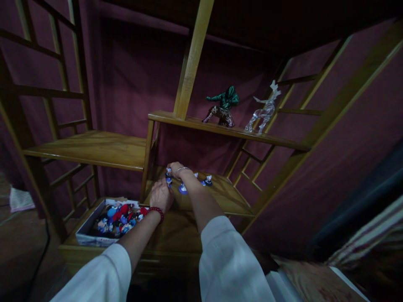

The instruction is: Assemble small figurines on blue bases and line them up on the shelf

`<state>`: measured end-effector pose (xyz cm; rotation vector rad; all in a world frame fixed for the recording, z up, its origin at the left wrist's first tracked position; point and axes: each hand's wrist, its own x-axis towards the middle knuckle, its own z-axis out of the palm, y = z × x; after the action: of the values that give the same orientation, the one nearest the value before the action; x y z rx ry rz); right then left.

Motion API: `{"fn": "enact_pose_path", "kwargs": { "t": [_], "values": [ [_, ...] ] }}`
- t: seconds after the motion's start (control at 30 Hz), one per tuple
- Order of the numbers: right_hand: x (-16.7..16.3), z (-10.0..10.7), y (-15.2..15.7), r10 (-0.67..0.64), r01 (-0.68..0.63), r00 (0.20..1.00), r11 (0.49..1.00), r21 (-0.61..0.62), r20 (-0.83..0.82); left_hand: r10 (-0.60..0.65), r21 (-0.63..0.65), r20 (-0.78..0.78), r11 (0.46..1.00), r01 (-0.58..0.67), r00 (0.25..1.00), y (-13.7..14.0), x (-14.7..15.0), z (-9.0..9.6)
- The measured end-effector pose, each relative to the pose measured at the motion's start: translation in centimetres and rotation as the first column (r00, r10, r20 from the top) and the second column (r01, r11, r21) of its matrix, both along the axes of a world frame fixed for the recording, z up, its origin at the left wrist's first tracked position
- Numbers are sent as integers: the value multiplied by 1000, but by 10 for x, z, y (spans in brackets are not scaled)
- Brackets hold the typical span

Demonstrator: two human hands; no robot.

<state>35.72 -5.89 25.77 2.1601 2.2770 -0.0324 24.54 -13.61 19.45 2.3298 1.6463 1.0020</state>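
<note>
My left hand (161, 194), with a red bead bracelet at the wrist, reaches to the left end of the low wooden shelf (217, 199). Its fingers are closed against a small dark-and-purple figurine (169, 182). Just behind it, my right hand (177, 169), wearing a silver bangle, closes on the upper, white-topped part at the same spot. Whether this is one figurine or two close together I cannot tell. Beside my right forearm stands a figurine on a purple base (183, 189). Farther right is another small figurine (208, 180), and my forearm partly hides others.
A shallow box (94, 240) full of colourful figurines sits lower left. On the upper shelf (195, 121) stand a green-and-bronze crouching figure (225, 105) and a clear deer figurine (265, 111). A wooden post (192, 63) rises above my hands; a side shelf (91, 147) is at left.
</note>
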Motion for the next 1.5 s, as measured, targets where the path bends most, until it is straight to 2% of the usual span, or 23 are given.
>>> {"fn": "enact_pose_path", "kwargs": {
  "t": [0.3, 0.5, 0.87, 1.13, 1.37, 1.5],
  "values": [
    [20, 10, -17, -21, 23, 998, 999, -35, 54, -20, -6, 15, 1000, 20, 1000, 3, 0, -3],
    [20, 21, -31, -18, 24, 997, 996, -87, 80, -33, 5, 19, 999, 33, 999, 2, -1, -4],
    [21, 18, -27, -82, 91, 991, 992, -91, 105, -24, -1, 8, 1000, 24, 1000, 2, -1, -4],
    [22, 20, -26, -78, 89, 993, 989, -119, 93, -29, 14, 47, 1000, 28, 998, 3, 0, -6],
    [28, 16, -26, -76, 80, 996, 993, -83, 46, -15, 4, 66, 1000, 15, 998, 4, -1, -6],
    [30, 22, -32, -82, 82, 997, 997, -4, -6, -29, -16, 84, 999, 31, 996, 5, -3, -7]
  ]
}}
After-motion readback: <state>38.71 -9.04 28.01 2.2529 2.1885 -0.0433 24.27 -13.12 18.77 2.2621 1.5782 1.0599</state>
